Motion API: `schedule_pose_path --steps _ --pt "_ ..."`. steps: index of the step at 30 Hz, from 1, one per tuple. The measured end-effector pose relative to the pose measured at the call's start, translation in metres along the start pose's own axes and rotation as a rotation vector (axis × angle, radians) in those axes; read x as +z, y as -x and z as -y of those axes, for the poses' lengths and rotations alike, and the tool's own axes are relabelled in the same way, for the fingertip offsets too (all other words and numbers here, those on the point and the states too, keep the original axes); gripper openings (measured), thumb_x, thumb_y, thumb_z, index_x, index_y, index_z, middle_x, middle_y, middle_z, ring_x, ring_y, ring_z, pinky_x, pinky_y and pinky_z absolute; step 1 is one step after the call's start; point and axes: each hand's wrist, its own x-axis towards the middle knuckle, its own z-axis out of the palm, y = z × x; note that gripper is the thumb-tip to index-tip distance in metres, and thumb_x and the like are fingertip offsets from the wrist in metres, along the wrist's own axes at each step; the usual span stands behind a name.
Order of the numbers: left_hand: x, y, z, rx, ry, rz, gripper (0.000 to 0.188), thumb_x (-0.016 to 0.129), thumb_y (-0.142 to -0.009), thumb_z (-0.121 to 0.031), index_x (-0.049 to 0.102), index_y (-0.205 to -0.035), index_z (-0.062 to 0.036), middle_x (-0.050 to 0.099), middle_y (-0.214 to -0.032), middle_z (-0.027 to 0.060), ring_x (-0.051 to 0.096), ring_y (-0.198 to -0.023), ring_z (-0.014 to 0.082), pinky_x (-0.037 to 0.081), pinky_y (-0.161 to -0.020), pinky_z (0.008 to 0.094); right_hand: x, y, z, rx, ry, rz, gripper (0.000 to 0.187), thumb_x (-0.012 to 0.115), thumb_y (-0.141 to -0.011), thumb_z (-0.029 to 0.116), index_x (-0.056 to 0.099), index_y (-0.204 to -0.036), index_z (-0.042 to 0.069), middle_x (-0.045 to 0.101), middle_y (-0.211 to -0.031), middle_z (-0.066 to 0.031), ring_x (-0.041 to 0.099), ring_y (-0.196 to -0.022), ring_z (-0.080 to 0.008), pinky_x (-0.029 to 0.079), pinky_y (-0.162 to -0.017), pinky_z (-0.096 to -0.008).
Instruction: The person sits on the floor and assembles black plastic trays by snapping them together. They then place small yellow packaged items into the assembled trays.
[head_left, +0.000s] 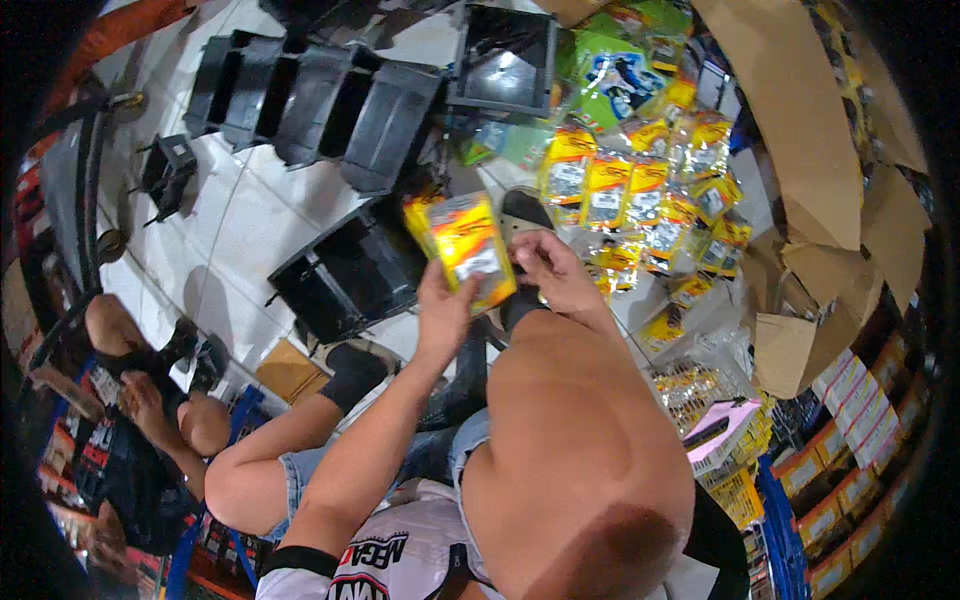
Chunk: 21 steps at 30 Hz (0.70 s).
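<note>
My left hand (pixel 447 308) is closed around a small stack of yellow plastic packets (pixel 467 240), held up in front of my knees. The top packet has a yellow and orange print and a clear lower part showing something grey. Just right of the stack, my right hand (pixel 553 272) has its fingers curled in; what they hold, if anything, is hidden. Below and left of the packets is an open black plastic bin (pixel 350 265). Many similar yellow packets (pixel 607 190) lie spread on the floor to the right.
Several black bins (pixel 310 105) stand in a row at the back left, with another black bin (pixel 503 60) beside them. A torn cardboard box (pixel 800 120) rises at the right, near a wire basket (pixel 690 385). Another person's hand (pixel 147 408) shows at the left.
</note>
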Motion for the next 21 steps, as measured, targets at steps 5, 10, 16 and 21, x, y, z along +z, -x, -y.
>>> schedule_pose_path --steps 5,10,16,21 --pt "-0.026 -0.005 0.005 -0.020 0.019 -0.298 0.041 0.067 -0.092 0.002 0.053 -0.131 0.0037 0.068 -0.121 0.0151 0.065 -0.114 0.0222 0.049 -0.103 0.0365 -0.030 0.000 -0.014 -0.131 0.378 -0.216 0.030 0.067 -0.100 0.022 0.062 -0.122 0.002 0.070 -0.106 -0.0089 0.066 -0.100 -0.0182 0.054 -0.088 -0.0339" --pt "-0.030 -0.005 0.007 0.529 -0.845 -0.316 0.080 0.063 -0.093 -0.002 0.019 -0.160 0.0023 0.018 -0.162 0.0307 0.027 -0.150 0.0458 0.024 -0.124 0.0441 -0.080 -0.021 -0.034 -0.236 0.691 -0.577 0.028 0.066 -0.101 0.017 0.064 -0.125 0.002 0.070 -0.100 -0.0056 0.064 -0.084 -0.0157 0.053 -0.078 -0.0311" --pt "-0.027 -0.051 0.035 0.365 -0.993 -0.005 0.086 0.058 -0.090 0.003 0.012 -0.162 0.0024 0.005 -0.165 0.0362 0.015 -0.154 0.0506 0.022 -0.125 0.0485 -0.121 -0.062 -0.045 -0.266 0.542 -0.709 0.030 0.065 -0.100 0.011 0.063 -0.126 -0.003 0.071 -0.104 -0.0072 0.065 -0.088 -0.0141 0.052 -0.080 -0.0286" --pt "-0.042 -0.091 0.054 0.185 -0.960 0.129 0.100 0.059 -0.083 0.008 0.001 -0.163 0.0009 -0.005 -0.164 0.0387 0.010 -0.152 0.0575 0.029 -0.123 0.0435 -0.116 -0.086 -0.034 -0.231 0.534 -0.692 0.038 0.067 -0.098 0.014 0.062 -0.131 -0.003 0.073 -0.111 -0.0111 0.070 -0.098 -0.0188 0.054 -0.086 -0.0313"
